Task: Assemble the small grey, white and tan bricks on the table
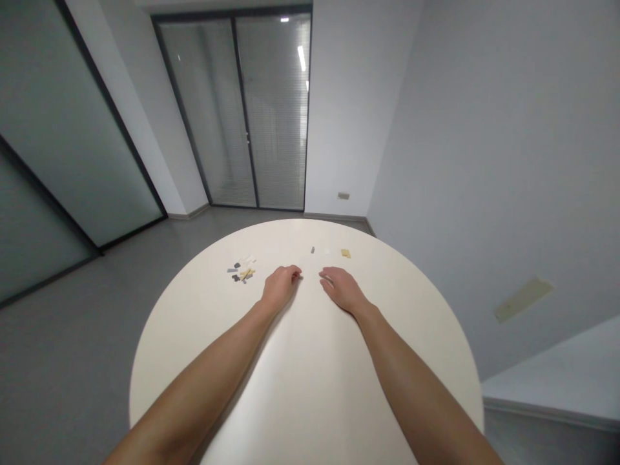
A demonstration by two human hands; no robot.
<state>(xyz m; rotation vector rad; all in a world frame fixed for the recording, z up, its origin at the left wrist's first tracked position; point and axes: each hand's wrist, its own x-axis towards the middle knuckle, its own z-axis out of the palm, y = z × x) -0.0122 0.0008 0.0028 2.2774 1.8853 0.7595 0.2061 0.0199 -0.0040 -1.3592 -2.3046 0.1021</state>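
My left hand [281,285] rests over the middle of the round white table [310,381], its fingers curled together at the tips. A tiny dark spot shows by those fingertips, too small to name. Across a short gap, my right hand [343,288] is held low over the tabletop with thumb and fingers apart and nothing visible between them. Left of my left hand lies a loose pile of small flat pieces [247,274] in grey, black, white and yellow. Beyond my hands are a small grey piece [312,250], a faint white piece [327,252] and yellow pieces [345,253].
The table's curved far edge [295,220] faces a glass door [271,110] with blinds. A plain wall [508,161] stands close on the right. Grey floor [62,349] and frosted panels [62,142] are at the left.
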